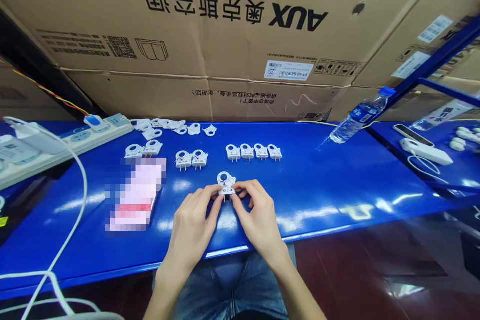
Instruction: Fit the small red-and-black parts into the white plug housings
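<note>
Between both hands is a small white plug-in unit [226, 183] with a round hole at its top and two metal prongs pointing toward me. My left hand [198, 212] pinches its left side with thumb and forefinger. On the other side, my right hand [257, 210] pinches it the same way. Beyond it lies a row of several like plug units [246, 152]. Two more plug units [191, 159] sit together to the left. Another pair of plug units [143, 150] rests farther left, and several loose white pieces [165, 125] lie at the back.
A blurred pink-and-white flat object [137, 195] lies left on the blue table [307, 185]. A power strip [75, 140] with cables runs along the left. A water bottle [360, 115] leans at the back right, near a phone [414, 135]. Large cardboard boxes [210, 60] stand behind.
</note>
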{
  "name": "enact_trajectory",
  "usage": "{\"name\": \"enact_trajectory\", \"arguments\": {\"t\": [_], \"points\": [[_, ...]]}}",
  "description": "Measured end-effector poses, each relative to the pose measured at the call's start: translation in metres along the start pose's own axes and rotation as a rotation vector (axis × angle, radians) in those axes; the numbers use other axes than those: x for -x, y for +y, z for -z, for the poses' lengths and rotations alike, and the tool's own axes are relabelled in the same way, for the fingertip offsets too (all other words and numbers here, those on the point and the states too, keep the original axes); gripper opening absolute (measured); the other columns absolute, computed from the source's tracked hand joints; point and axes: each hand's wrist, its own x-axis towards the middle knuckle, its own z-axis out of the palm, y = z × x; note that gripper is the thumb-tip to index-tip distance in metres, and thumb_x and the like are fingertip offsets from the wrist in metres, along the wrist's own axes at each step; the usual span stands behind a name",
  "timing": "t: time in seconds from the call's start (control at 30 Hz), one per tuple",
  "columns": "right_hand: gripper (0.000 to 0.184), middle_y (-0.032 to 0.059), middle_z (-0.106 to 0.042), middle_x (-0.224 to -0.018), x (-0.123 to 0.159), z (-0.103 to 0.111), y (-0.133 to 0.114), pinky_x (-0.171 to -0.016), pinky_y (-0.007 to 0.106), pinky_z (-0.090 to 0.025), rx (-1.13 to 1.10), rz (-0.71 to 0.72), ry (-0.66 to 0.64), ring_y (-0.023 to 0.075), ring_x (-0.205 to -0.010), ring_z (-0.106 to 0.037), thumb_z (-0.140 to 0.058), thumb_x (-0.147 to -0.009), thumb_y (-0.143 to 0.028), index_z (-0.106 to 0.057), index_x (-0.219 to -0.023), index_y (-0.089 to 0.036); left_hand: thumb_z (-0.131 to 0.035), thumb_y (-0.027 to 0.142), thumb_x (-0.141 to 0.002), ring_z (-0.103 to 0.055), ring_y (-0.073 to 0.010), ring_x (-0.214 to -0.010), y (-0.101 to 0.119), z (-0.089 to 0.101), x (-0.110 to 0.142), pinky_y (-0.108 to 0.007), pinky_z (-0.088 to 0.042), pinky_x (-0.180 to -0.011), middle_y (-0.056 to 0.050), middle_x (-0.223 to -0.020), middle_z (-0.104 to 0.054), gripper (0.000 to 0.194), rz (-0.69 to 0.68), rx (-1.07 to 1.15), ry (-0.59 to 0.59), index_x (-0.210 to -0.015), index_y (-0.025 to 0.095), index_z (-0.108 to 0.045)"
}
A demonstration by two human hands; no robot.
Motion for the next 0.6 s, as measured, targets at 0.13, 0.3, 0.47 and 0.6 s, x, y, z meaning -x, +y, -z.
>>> {"name": "enact_trajectory", "arguments": {"t": [0.13, 0.3, 0.47, 0.6], "points": [[0.015, 0.0033, -0.072, -0.103, -0.002, 0.0, 0.0, -0.075, 0.028, -0.053, 0.011, 0.02, -0.002, 0.017, -0.089, -0.068, -0.062, -0.098, -0.02, -0.073, -0.107, -0.024, -0.054, 0.035, -0.105, -0.073, -0.02, -0.092, 0.0, 0.0, 0.001, -0.035, -0.055, -0.082, -0.003, -0.106, -0.076, 0.019, 0.036, 0.006, 0.039, -0.119, 0.025, -0.061], [0.015, 0.0032, -0.073, -0.104, -0.008, 0.008, -0.002, -0.078, 0.03, -0.052, 0.068, 0.056, -0.034, 0.0185, -0.091, -0.069, -0.063, -0.098, -0.018, -0.073, -0.108, -0.025, -0.054, 0.034, -0.104, -0.073, -0.0203, -0.091, 0.001, 0.001, 0.001, -0.035, -0.054, -0.081, -0.002, -0.102, -0.075, 0.015, 0.075, 0.022, 0.052, -0.112, 0.025, -0.063], [0.012, 0.0026, -0.074, -0.105, -0.031, 0.02, -0.009, -0.084, 0.034, -0.052, 0.224, 0.144, -0.058, 0.0197, -0.091, -0.069, -0.065, -0.098, -0.019, -0.071, -0.107, -0.024, -0.053, 0.032, -0.103, -0.07, -0.0239, -0.097, -0.002, 0.0, -0.001, -0.038, -0.054, -0.084, -0.004, -0.102, -0.073, 0.015, 0.103, 0.001, 0.086, -0.108, 0.025, -0.065], [0.011, 0.0038, -0.075, -0.108, -0.063, 0.019, -0.012, -0.086, 0.034, -0.051, 0.372, 0.259, -0.138, 0.0213, -0.097, -0.068, -0.065, -0.1, -0.021, -0.071, -0.108, -0.024, -0.055, 0.032, -0.101, -0.064, -0.0296, -0.109, -0.007, -0.002, 0.0, -0.043, -0.054, -0.09, -0.007, -0.111, -0.073, 0.016, 0.088, -0.063, 0.074, -0.112, 0.025, -0.065]]}}
